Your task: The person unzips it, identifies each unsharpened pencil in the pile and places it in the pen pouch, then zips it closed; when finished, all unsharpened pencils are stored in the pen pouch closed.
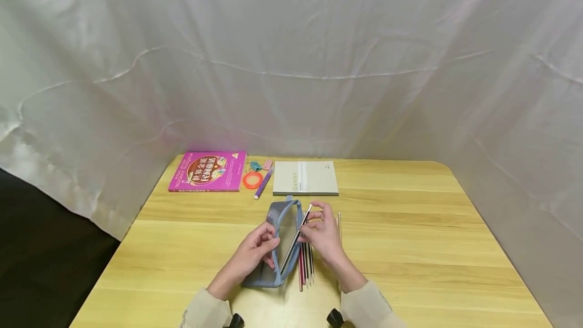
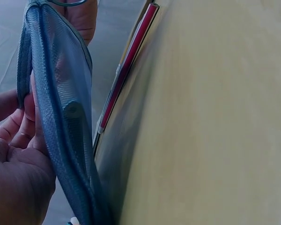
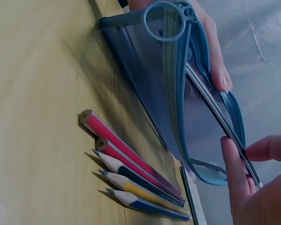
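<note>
My left hand [image 1: 255, 252] grips the edge of a blue mesh zip pencil case [image 3: 154, 89], whose zipped mouth gapes toward the right. A dark striped pencil [image 3: 215, 108] is pinched in my right hand [image 1: 325, 237], between the thumb and fingers near one end. It slants through the mouth of the case, its lower end inside. In the right wrist view, a ring pull [image 3: 164, 21] hangs at the zip's end. Beside the case, under my right hand, several pencils [image 3: 140, 180] lie side by side on the table, two red ones among them.
A purple book [image 1: 207, 172], an orange ring [image 1: 252, 180], a purple marker [image 1: 264, 183], a small teal item [image 1: 256, 166], a pink eraser-like block [image 1: 267, 165] and a notebook [image 1: 306, 178] line the back of the table. Thin sticks [image 1: 339, 221] show just right of my right hand.
</note>
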`<state>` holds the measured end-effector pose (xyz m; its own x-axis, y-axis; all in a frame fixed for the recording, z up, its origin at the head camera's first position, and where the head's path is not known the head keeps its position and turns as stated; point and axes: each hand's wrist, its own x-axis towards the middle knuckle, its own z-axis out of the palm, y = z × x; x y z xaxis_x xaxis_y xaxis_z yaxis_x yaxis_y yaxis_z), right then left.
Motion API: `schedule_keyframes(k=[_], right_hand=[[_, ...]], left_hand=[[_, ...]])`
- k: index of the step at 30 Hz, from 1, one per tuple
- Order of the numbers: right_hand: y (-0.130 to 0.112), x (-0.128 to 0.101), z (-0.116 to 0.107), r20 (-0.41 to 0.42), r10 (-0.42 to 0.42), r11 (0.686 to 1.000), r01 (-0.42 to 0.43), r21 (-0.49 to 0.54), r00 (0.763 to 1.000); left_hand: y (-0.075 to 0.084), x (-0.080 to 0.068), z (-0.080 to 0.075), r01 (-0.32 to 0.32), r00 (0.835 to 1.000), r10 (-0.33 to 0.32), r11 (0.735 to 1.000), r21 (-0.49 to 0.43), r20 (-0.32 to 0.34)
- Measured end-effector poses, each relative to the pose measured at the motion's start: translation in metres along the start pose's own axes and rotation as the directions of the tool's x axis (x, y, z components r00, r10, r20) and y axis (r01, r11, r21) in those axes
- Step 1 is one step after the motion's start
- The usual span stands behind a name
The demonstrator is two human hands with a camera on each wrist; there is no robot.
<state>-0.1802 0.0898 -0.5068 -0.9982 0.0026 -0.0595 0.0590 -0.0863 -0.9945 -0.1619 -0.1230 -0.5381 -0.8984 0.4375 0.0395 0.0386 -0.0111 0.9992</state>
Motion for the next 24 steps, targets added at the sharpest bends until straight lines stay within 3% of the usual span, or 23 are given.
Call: schedule_keyframes(k=[8,24], right_hand=[[0.002,-0.006,0.010,0.067,0.031,1.000,-0.031,0.004,0.997],[0.006,-0.006,0.016,0.076,0.045,0.999,-0.043,-0.029,0.996]], left_hand=[[0.001,0.000,0.001,0.019,1.000,-0.019,1.000,0.009,0.012],[0.002,-0.001,0.001,0.005,1.000,-0.006,0.999,0.037,0.014]])
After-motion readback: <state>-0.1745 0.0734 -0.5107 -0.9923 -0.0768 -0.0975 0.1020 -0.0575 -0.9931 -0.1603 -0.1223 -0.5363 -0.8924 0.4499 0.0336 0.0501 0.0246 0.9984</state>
